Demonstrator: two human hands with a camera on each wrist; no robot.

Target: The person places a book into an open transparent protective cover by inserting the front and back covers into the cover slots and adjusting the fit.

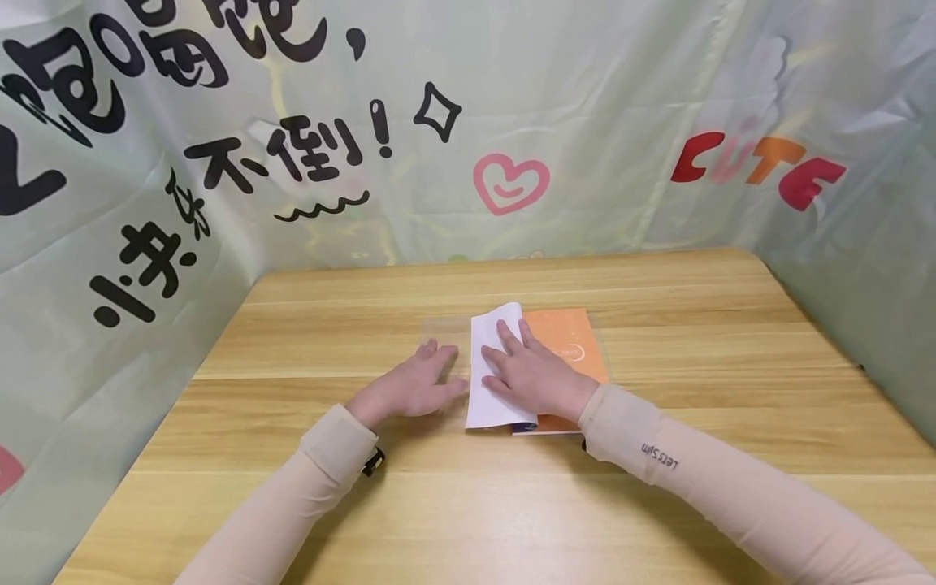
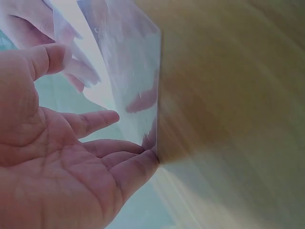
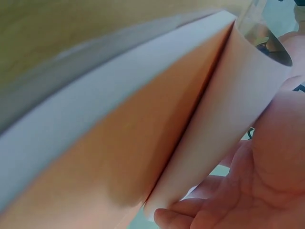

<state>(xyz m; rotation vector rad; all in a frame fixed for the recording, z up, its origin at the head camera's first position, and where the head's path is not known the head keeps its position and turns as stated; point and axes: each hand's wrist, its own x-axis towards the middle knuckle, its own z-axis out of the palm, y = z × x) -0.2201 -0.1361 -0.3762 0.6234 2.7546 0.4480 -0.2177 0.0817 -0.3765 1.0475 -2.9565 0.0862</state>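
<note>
Wood table [image 1: 468, 512] under orange booklet [image 1: 557, 325], printed cloth backdrop [image 1: 585, 122] beyond it
White flap [image 1: 487, 328] curls along booklet's left side, clear film [image 2: 128, 62] pokes out farther left; right hand [image 1: 541, 378] lies on flap, fingers spread apart; left hand [image 1: 409, 388] just left of booklet, fingers extended, thumb apart, fingertips at film's edge

cloth backdrop [image 1: 600, 106] reads "cute", "不倒!" and "快乐"; right sleeve [image 1: 702, 479], perhaps "lets…"; white print [image 1: 574, 353] on orange cover [image 1: 559, 327] too small.
</note>
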